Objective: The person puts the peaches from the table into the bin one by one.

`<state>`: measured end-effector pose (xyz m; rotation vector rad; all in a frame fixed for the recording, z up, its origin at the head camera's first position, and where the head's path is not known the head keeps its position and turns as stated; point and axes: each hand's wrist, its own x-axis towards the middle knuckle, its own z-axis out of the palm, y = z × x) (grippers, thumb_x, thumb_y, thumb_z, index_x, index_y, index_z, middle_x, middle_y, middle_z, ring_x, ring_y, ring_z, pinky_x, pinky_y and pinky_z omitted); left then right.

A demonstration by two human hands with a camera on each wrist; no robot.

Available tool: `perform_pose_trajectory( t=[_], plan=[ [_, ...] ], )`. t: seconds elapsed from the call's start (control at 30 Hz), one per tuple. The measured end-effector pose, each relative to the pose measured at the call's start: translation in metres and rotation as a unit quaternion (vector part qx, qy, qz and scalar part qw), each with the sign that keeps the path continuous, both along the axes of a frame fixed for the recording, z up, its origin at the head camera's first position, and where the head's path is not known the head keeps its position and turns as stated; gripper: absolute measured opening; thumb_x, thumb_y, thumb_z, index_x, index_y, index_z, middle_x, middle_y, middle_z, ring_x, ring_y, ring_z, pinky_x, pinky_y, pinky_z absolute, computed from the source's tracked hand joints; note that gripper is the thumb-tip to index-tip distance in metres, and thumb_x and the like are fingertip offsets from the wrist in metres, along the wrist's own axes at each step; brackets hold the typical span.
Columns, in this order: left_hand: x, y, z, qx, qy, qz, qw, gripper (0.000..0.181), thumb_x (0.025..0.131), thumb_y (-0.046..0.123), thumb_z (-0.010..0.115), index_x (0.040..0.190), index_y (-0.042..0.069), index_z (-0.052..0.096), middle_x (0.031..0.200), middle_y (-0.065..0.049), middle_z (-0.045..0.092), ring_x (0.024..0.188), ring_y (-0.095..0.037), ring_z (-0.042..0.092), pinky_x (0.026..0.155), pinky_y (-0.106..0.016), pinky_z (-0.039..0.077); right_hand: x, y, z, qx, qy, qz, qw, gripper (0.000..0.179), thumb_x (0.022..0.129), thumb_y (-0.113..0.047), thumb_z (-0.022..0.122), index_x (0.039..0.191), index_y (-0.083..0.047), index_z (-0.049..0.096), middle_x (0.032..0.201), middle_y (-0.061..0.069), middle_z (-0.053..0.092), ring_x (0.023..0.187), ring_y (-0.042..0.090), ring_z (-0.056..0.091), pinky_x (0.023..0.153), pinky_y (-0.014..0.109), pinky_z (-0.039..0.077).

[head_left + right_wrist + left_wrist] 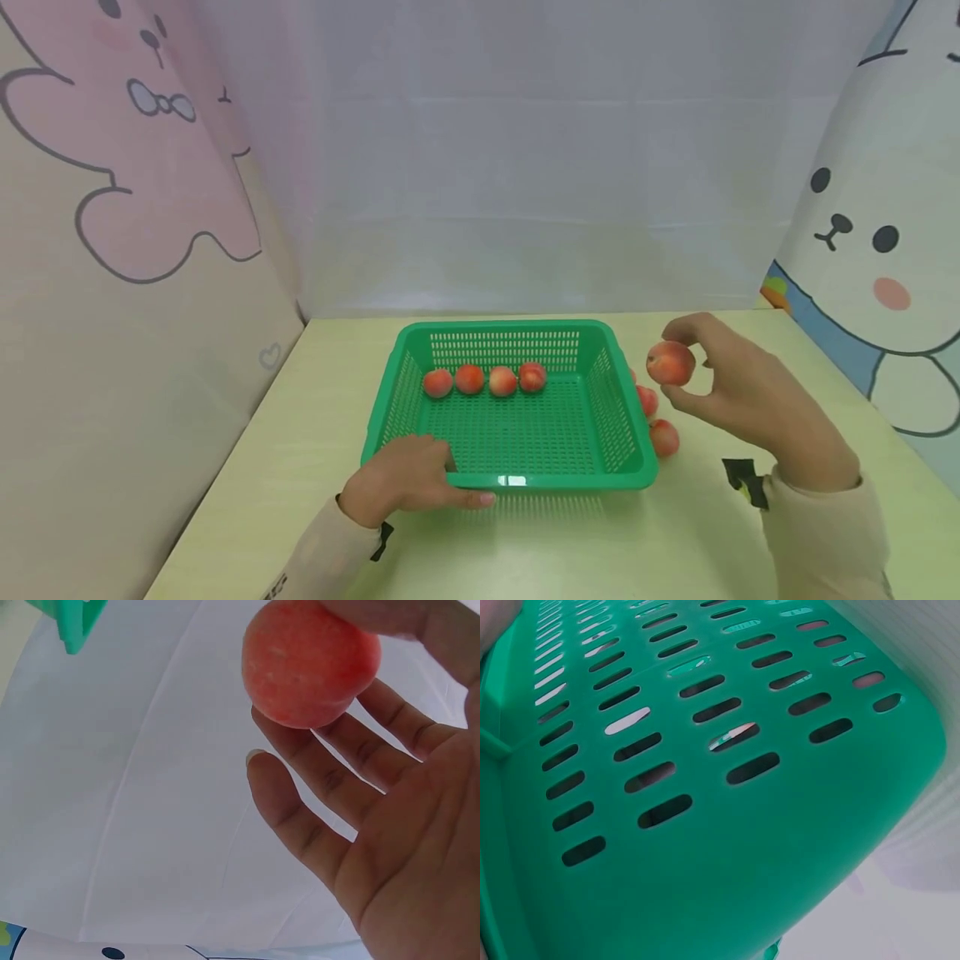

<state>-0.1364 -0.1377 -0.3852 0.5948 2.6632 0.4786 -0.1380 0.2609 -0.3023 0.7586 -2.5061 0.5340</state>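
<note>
My right hand (750, 396) pinches a peach (671, 363) between thumb and fingers, raised just off the right side of a green plastic basket (577, 481). In the right wrist view, that same red peach (307, 664) sits at the fingertips. The left hand (408, 475) grips the basket's front rim near its left corner, thumb along the outside and fingers over the inside. Several peaches (502, 381) stand in a row along the basket's back wall. The left wrist view is mostly filled by the slotted green wall (705, 855).
More peaches (664, 437) lie on the pale yellow table (300, 467), close against the basket's right side and partly hidden by it. A white curtain (555, 167) closes off the back, and printed cartoon sheets (892, 275) stand on both sides.
</note>
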Motion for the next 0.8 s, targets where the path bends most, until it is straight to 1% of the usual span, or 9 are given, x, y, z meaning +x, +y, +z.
perform_pose_trajectory(
  t=[0.07, 0.2, 0.27, 0.33, 0.43, 0.47, 0.6, 0.77, 0.8],
  plan=[
    [0.0, 0.0, 0.0, 0.0, 0.001, 0.0, 1.0, 0.071, 0.083, 0.081, 0.071, 0.062, 0.021, 0.038, 0.058, 0.01, 0.029, 0.056, -0.008, 0.033, 0.054, -0.03, 0.03, 0.003, -0.005, 0.003, -0.002, 0.009, 0.016, 0.9998, 0.064, 0.071, -0.003, 0.096, 0.122, -0.008, 0.059, 0.112, -0.003, 0.069, 0.094, 0.011, 0.062, 0.079, 0.036, 0.057],
    [-0.001, 0.0, 0.001, 0.001, 0.002, -0.001, 1.0, 0.071, 0.083, 0.08, 0.071, 0.061, 0.021, 0.039, 0.057, 0.01, 0.03, 0.055, -0.008, 0.034, 0.054, -0.03, 0.031, 0.008, -0.015, 0.007, -0.015, 0.022, 0.052, 0.9983, 0.064, 0.069, -0.005, 0.096, 0.122, -0.01, 0.061, 0.111, -0.008, 0.068, 0.092, 0.008, 0.062, 0.083, 0.022, 0.053],
    [-0.001, 0.0, 0.001, 0.001, 0.003, -0.001, 1.0, 0.07, 0.083, 0.08, 0.071, 0.062, 0.021, 0.04, 0.057, 0.01, 0.03, 0.055, -0.008, 0.035, 0.054, -0.03, 0.031, 0.01, -0.019, 0.009, -0.022, 0.031, 0.072, 0.9967, 0.055, 0.08, -0.02, 0.095, 0.122, -0.01, 0.061, 0.111, -0.009, 0.068, 0.091, 0.007, 0.062, 0.085, 0.017, 0.05],
    [0.0, 0.0, 0.001, 0.0, 0.004, -0.002, 1.0, 0.07, 0.083, 0.08, 0.071, 0.062, 0.021, 0.04, 0.057, 0.01, 0.031, 0.055, -0.008, 0.035, 0.054, -0.03, 0.032, 0.012, -0.023, 0.01, -0.027, 0.041, 0.087, 0.995, 0.049, 0.092, -0.041, 0.086, 0.122, -0.011, 0.061, 0.111, -0.01, 0.068, 0.088, 0.006, 0.062, 0.085, 0.015, 0.048],
    [0.0, 0.0, 0.001, -0.001, 0.006, -0.003, 1.0, 0.07, 0.083, 0.081, 0.071, 0.061, 0.022, 0.04, 0.057, 0.01, 0.03, 0.055, -0.007, 0.035, 0.055, -0.03, 0.032, 0.015, -0.03, 0.012, -0.028, 0.058, 0.103, 0.9925, 0.054, 0.103, -0.06, 0.055, 0.122, -0.01, 0.062, 0.111, -0.01, 0.068, 0.087, 0.006, 0.062, 0.084, 0.015, 0.05],
    [0.0, 0.0, 0.001, -0.001, 0.007, -0.003, 1.0, 0.07, 0.083, 0.081, 0.071, 0.061, 0.022, 0.04, 0.057, 0.011, 0.03, 0.055, -0.007, 0.035, 0.055, -0.03, 0.032, 0.016, -0.033, 0.012, -0.028, 0.062, 0.107, 0.9919, 0.057, 0.104, -0.062, 0.049, 0.122, -0.01, 0.062, 0.111, -0.009, 0.068, 0.086, 0.006, 0.062, 0.084, 0.015, 0.05],
    [0.0, 0.0, 0.0, 0.003, 0.005, -0.002, 1.0, 0.07, 0.083, 0.081, 0.071, 0.061, 0.022, 0.039, 0.057, 0.011, 0.03, 0.055, -0.007, 0.035, 0.054, -0.03, 0.032, 0.02, -0.042, 0.013, -0.032, 0.072, 0.117, 0.99, 0.054, 0.105, -0.06, 0.049, 0.121, -0.01, 0.062, 0.11, -0.01, 0.067, 0.085, 0.004, 0.06, 0.08, 0.017, 0.05],
    [0.001, 0.0, 0.0, 0.003, 0.003, -0.002, 1.0, 0.07, 0.082, 0.081, 0.072, 0.061, 0.022, 0.04, 0.057, 0.011, 0.031, 0.056, -0.007, 0.035, 0.055, -0.03, 0.032, 0.02, -0.053, 0.017, -0.043, 0.089, 0.131, 0.9865, 0.046, 0.106, -0.054, 0.055, 0.118, -0.011, 0.063, 0.109, -0.01, 0.067, 0.084, 0.005, 0.06, 0.077, 0.019, 0.051],
    [0.001, 0.0, 0.0, 0.002, 0.004, -0.002, 1.0, 0.07, 0.082, 0.081, 0.072, 0.061, 0.022, 0.041, 0.057, 0.011, 0.032, 0.056, -0.007, 0.036, 0.055, -0.03, 0.033, 0.019, -0.057, 0.019, -0.041, 0.09, 0.135, 0.9859, 0.04, 0.104, -0.048, 0.061, 0.118, -0.011, 0.063, 0.11, -0.009, 0.068, 0.086, 0.006, 0.061, 0.078, 0.02, 0.052]
  ],
)
